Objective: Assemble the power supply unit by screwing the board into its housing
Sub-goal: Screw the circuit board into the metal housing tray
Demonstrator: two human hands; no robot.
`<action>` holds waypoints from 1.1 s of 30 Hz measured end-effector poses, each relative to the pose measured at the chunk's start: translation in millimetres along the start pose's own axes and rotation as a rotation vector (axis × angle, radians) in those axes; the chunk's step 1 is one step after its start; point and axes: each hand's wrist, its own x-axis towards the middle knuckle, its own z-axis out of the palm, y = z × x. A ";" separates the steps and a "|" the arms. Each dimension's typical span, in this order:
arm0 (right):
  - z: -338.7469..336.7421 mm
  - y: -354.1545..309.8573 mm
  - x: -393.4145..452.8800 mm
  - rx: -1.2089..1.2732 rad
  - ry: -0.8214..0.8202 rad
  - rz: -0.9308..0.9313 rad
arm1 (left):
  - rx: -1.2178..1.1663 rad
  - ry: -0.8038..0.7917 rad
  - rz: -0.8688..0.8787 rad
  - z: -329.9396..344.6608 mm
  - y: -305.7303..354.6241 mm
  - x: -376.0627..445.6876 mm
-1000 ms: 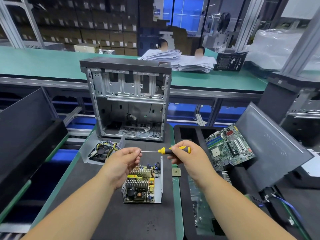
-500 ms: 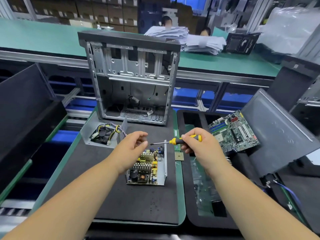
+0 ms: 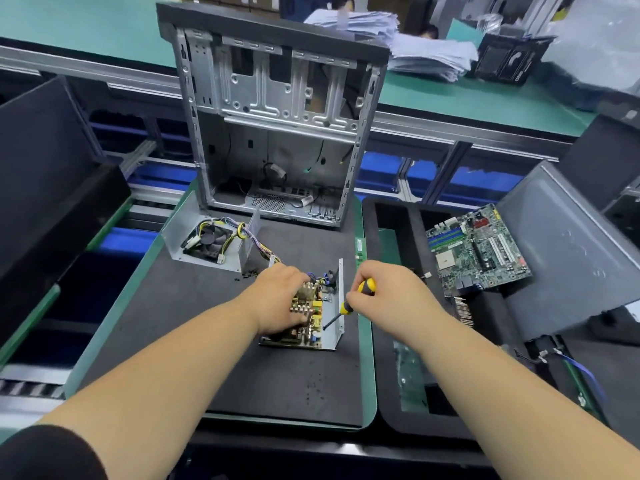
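The power supply board [image 3: 308, 308] sits in its open metal housing [image 3: 337, 306] on the dark mat surface [image 3: 173, 323], close to that surface's right edge and about halfway between its near and far edges. The left hand [image 3: 282, 299] lies over the board, fingers curled down onto the components and gripping it in place. The right hand [image 3: 388, 299] holds a yellow-and-black screwdriver [image 3: 349, 301], fingers wrapped tight round the handle, the shaft angled down and left so the tip meets the housing floor just beside the board's right edge; whether a screw is on the tip is too small to tell.

Toward the far left corner of the surface lies the other housing part [image 3: 176, 237] with a fan [image 3: 207, 240] and a bundle of coloured wires [image 3: 256, 242] trailing toward the left hand. An empty computer case [image 3: 277, 109] stands upright at the far edge. On the black tray [image 3: 388, 393] to the right, a green motherboard [image 3: 478, 251] rests tilted against a grey panel [image 3: 571, 244]
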 end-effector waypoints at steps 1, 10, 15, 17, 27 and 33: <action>3.5 -0.3 0.9 -0.027 -0.019 -0.010 | 0.012 0.018 -0.001 2.5 -0.3 0.0; 23.2 2.5 7.1 -0.154 -0.090 -0.037 | -0.059 0.113 0.012 9.8 -3.4 -1.0; 26.9 3.1 11.2 -0.163 -0.113 -0.037 | -0.073 0.114 0.000 10.4 -3.4 -0.6; 28.5 2.9 12.0 -0.164 -0.124 -0.037 | -0.073 0.112 0.002 10.2 -3.3 -0.4; 34.0 -0.7 14.2 -0.206 -0.150 -0.068 | -0.088 0.125 0.007 10.7 -4.4 -0.7; 31.6 -3.4 16.8 -0.203 -0.228 -0.109 | -0.077 0.120 0.009 11.1 -3.9 -0.8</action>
